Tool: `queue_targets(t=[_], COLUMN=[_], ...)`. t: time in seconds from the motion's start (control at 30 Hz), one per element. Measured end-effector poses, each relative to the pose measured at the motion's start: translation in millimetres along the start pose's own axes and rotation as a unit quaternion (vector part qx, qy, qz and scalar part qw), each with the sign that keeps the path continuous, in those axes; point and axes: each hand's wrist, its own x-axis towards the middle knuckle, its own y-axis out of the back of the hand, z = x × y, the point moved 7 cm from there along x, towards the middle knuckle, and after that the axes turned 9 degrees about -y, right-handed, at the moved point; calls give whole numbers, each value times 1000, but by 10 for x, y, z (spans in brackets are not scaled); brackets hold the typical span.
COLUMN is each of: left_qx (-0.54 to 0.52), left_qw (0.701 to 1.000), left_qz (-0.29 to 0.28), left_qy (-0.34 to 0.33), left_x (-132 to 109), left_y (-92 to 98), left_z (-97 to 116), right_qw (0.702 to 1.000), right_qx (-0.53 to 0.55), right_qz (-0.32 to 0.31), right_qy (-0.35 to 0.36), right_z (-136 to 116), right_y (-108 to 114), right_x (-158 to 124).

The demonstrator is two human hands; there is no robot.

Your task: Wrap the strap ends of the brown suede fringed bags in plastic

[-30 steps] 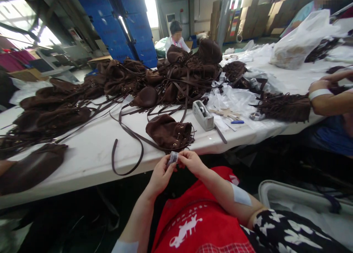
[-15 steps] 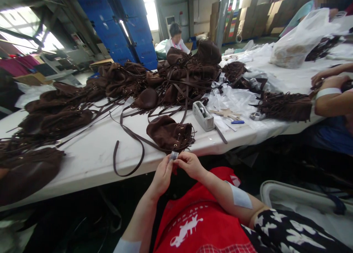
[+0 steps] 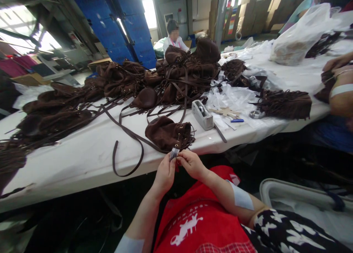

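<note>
My left hand (image 3: 164,172) is closed at the table's front edge, its thumb and fingers pinching a small piece of shiny grey-clear plastic (image 3: 174,153). Fingertips of my right hand (image 3: 191,165) are pressed together close beside it; what they grip is too small to make out. Just beyond both hands lies a dark brown drawstring bag (image 3: 167,132) with fringe and metal eyelets. Its long strap (image 3: 129,129) loops leftward over the table.
A heap of brown fringed bags (image 3: 190,69) covers the table's far side. To the right are a tape dispenser (image 3: 202,115), a blue pen (image 3: 237,120), crumpled plastic (image 3: 234,98) and another fringed bag (image 3: 292,104). A co-worker's arm (image 3: 342,86) is at the right edge.
The co-worker's hands at right have moved off the fringed bag, farther right, with a brown item. A large brown bag at the left edge has gone from view. My hands have barely moved.
</note>
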Motion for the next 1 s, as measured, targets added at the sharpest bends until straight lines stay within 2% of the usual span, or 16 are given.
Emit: queue_targets(t=[0.13,0.27,0.43,0.57,0.67,0.73,0.8,0.9,1.0], left_qx=[-8,-27,5,13,-8,-19,-33,-64,-61], left_qw=[1000,1000,1000,1000,999,997,996,994,996], left_qz=[5,14,-12,-25,-47,-67,-83,-86,-72], left_qy=[-8,6,-11,-13,-8,-13,-14,1,1], left_x=[36,79,134,167,189,213,246,306,362], left_y=[1,8,-71,-130,-164,-180,-192,-199,-189], left_z=[100,127,161,170,155,124,54,-110,-206], right_qw=[1000,999,996,998,990,967,927,848,769], right_qx=[9,-8,-41,14,119,222,331,477,569], right_qz=[20,12,60,54,41,42,42,4,-54], right_qy=[-3,35,50,3,-65,-119,-168,-230,-287], right_z=[-42,-127,-138,-15,148,280,406,540,623], right_y=[59,85,198,238,233,212,159,4,-154], right_x=[-26,-43,-53,-36,-7,13,30,48,45])
